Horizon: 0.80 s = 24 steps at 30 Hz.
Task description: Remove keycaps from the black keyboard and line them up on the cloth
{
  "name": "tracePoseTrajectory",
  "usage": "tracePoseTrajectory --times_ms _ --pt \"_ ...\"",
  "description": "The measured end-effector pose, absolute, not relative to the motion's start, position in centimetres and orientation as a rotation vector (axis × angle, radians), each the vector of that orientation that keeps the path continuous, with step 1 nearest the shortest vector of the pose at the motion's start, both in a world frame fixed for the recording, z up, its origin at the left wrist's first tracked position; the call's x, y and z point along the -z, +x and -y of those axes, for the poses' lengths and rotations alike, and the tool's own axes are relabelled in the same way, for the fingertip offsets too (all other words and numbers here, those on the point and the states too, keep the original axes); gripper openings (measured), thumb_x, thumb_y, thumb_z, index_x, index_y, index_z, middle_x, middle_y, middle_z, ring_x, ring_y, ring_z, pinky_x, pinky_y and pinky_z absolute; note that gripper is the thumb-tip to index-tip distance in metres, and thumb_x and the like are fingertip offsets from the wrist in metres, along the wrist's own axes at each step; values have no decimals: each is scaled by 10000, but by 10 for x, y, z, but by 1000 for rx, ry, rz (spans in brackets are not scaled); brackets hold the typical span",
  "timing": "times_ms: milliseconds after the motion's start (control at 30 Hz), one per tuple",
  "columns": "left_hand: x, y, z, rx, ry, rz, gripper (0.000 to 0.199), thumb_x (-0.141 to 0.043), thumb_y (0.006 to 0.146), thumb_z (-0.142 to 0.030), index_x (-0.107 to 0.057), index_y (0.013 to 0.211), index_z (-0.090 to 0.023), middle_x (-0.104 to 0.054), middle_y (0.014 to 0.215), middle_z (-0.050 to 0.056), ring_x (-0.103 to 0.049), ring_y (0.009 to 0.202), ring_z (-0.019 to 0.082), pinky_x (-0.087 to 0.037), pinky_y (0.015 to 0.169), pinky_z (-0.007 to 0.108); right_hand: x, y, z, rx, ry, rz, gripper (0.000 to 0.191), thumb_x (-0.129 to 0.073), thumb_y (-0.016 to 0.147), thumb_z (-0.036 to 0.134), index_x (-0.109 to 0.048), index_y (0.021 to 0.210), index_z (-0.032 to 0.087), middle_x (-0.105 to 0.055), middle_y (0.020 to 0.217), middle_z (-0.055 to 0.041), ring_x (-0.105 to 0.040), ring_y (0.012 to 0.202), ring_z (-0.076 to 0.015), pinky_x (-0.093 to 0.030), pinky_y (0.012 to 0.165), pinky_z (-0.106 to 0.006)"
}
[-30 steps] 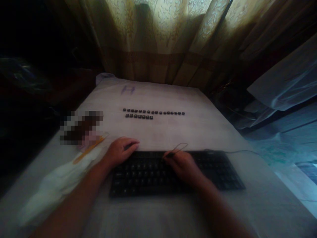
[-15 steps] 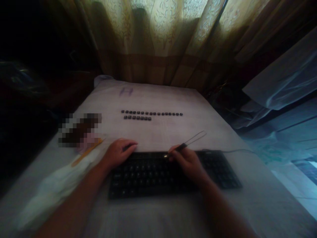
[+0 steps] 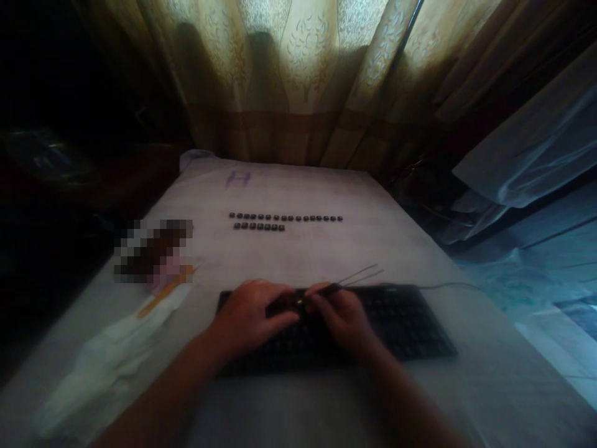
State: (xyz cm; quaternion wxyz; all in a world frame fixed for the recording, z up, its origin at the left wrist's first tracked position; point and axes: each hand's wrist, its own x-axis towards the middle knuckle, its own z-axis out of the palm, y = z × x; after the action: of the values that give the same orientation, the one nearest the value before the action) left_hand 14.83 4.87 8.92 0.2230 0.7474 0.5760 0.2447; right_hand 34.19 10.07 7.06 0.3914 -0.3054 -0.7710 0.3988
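A black keyboard (image 3: 401,323) lies on the pale cloth in front of me. My right hand (image 3: 338,311) pinches a thin tool with two long wire prongs (image 3: 357,275) that point up and right; its small shiny end is over the upper keys. Beside it, my left hand (image 3: 256,311) rests over the keyboard's left part, thumb and fingers apart, fingertips near the shiny end. Nothing shows in its grasp. Beyond the keyboard, small black keycaps (image 3: 283,218) stand in a long row, with a shorter row (image 3: 260,226) below it.
On the left lie a crumpled white cloth (image 3: 107,354), an orange-handled brush (image 3: 165,291) and a pixelated item (image 3: 153,252). A cable (image 3: 448,285) runs right from the keyboard. Curtains (image 3: 303,81) hang behind the cloth-covered table (image 3: 298,193).
My left hand has moved right, from the keyboard's upper left edge to over the keys beside my right hand. The right hand and its tool have shifted slightly left and down.
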Motion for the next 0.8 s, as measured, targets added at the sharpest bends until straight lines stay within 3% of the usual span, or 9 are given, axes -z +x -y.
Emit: tracePoseTrajectory --times_ms 300,533,800 --pt "-86 160 -46 -784 1768 -1526 194 -579 811 -377 -660 936 -254 -695 779 -34 -625 691 136 -439 638 241 -68 336 -93 -817 -685 1978 151 -520 863 184 -657 919 215 -710 822 -17 -662 757 -153 -522 699 -264" --pt "-86 148 -50 -755 1593 -1575 175 -567 800 -323 -663 933 -264 -722 891 -27 -657 832 166 -475 765 276 -64 339 -97 -583 -600 2104 255 -536 865 202 -653 1086 253 -708 923 -49 -655 818 -170 -536 716 -299" --pt "-84 132 -54 -723 1526 -1716 226 -580 757 -394 -676 906 -255 -715 746 -31 -651 698 166 -484 667 272 -56 329 -93 -110 -602 2472 221 -543 843 137 -669 1023 157 -691 833 -78 -599 734 -198 -496 657 -329"
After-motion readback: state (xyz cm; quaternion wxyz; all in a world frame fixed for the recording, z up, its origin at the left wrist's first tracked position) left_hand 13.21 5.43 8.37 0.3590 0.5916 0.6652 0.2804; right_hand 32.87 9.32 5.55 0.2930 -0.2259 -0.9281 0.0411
